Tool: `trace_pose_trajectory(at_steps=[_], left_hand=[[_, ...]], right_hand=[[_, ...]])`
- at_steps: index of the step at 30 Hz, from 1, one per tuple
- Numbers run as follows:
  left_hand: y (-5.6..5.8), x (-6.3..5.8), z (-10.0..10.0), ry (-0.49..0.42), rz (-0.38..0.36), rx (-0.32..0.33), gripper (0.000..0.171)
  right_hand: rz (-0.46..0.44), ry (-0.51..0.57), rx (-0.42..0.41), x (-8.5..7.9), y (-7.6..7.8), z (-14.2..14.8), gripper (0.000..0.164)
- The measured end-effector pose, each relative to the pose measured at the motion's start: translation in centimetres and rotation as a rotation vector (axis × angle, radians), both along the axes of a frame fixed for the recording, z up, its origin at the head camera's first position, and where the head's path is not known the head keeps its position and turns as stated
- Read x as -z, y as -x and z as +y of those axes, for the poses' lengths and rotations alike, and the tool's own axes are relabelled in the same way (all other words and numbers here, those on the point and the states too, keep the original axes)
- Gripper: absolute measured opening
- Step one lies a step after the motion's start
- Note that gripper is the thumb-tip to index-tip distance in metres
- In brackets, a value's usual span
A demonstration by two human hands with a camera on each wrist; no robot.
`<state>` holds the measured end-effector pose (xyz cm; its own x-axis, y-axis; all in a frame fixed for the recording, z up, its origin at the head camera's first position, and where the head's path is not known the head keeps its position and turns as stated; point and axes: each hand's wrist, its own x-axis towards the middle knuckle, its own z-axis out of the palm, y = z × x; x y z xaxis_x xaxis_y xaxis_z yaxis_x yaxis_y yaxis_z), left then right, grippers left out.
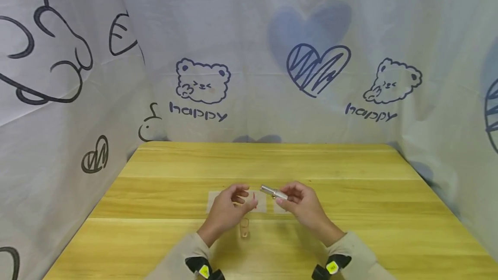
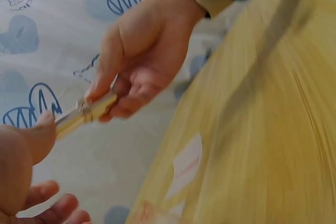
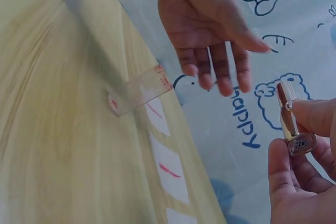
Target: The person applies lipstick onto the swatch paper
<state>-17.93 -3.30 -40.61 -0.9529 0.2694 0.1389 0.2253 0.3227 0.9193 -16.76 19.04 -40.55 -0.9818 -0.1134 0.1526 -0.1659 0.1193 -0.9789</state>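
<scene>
My right hand (image 1: 302, 204) pinches a slim metallic lipstick tube (image 1: 274, 192) between thumb and fingers, above the table. In the right wrist view the lipstick tube (image 3: 287, 108) shows a shiny gold body and a round label on its end. Facing it, my left hand (image 1: 230, 206) is held apart from the tube, fingers relaxed and holding nothing; the right wrist view shows that left hand (image 3: 210, 35) with its fingers spread. Below the hands lie white paper strips (image 3: 170, 169) with red strokes on them.
A small translucent piece with red print (image 3: 139, 92) lies on the wooden table (image 1: 155, 202), near the paper strips. White cloth (image 1: 249, 46) with drawn hearts and bears hangs behind and beside the table.
</scene>
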Motion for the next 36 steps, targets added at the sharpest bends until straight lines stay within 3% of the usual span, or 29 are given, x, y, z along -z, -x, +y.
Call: trace_pose_trajectory(at_steps=[4,10,18,30,36], left_hand=[[0.0,0.5,-1.1,0.169,0.022,0.07,0.058],[-0.4,1.3,-2.1,0.295,-0.057,0.203,0.07],[-0.3,2.8,-2.1,0.402,-0.023,0.22,0.059],[-0.2,3.6,-2.4,0.43,0.116,0.264,0.027],[-0.1,3.3,-2.1,0.419,0.12,0.254,0.024]], right_hand=[[-0.031,0.014,0.009,0.3,-0.1,0.3,0.026],[-0.036,0.024,-0.006,0.7,-0.4,0.5,0.027],[-0.065,0.046,-0.035,1.4,-0.7,0.5,0.03],[-0.09,0.059,-0.024,1.6,-0.8,0.2,0.026],[-0.091,0.076,-0.045,1.5,-0.8,0.5,0.028]])
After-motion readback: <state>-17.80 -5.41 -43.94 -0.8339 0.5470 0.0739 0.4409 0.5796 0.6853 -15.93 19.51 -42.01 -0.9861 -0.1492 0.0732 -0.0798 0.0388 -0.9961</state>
